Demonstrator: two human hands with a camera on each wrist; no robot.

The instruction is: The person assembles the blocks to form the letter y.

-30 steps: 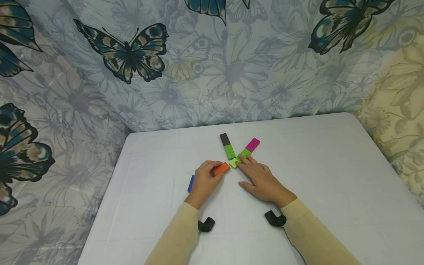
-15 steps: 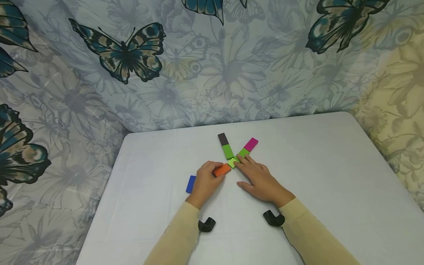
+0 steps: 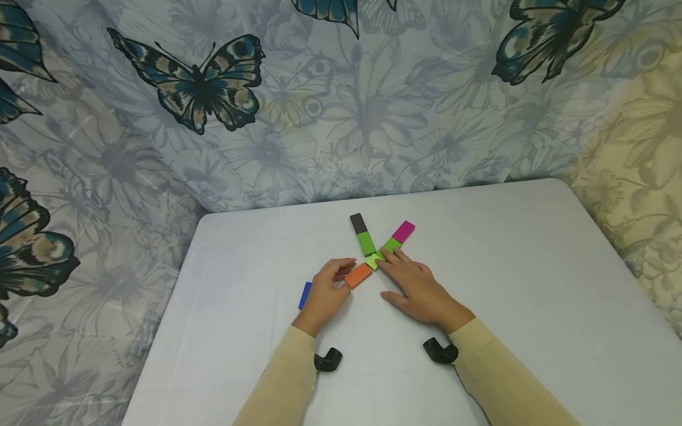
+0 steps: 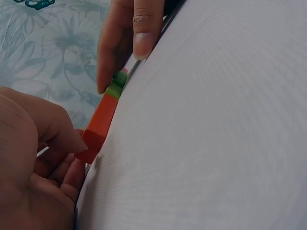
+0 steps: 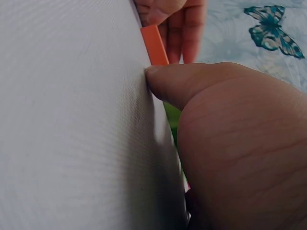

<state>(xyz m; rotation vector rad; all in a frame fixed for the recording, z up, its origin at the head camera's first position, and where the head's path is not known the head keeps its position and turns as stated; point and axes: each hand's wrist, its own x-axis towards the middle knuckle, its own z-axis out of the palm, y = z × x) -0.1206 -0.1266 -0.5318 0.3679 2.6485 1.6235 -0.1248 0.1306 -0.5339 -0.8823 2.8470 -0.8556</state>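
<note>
An orange rectangular block lies flat on the white table, its far end against a light green block. My left hand is around the orange block's near end, thumb and fingers parted and at most lightly touching it; the left wrist view shows fingertips right at that end. Outstretched fingers of my right hand rest on the light green block and the green block beyond it, partly hiding both. A magenta block continues that row.
A second row, a dark block and a green block, angles away from the light green one. A blue block lies left of my left hand, partly hidden. Behind the white table hangs butterfly-print fabric.
My left hand has loosened from the orange block and drawn slightly back to the left. The orange block now sits against the light green one. My right hand stays in place.
</note>
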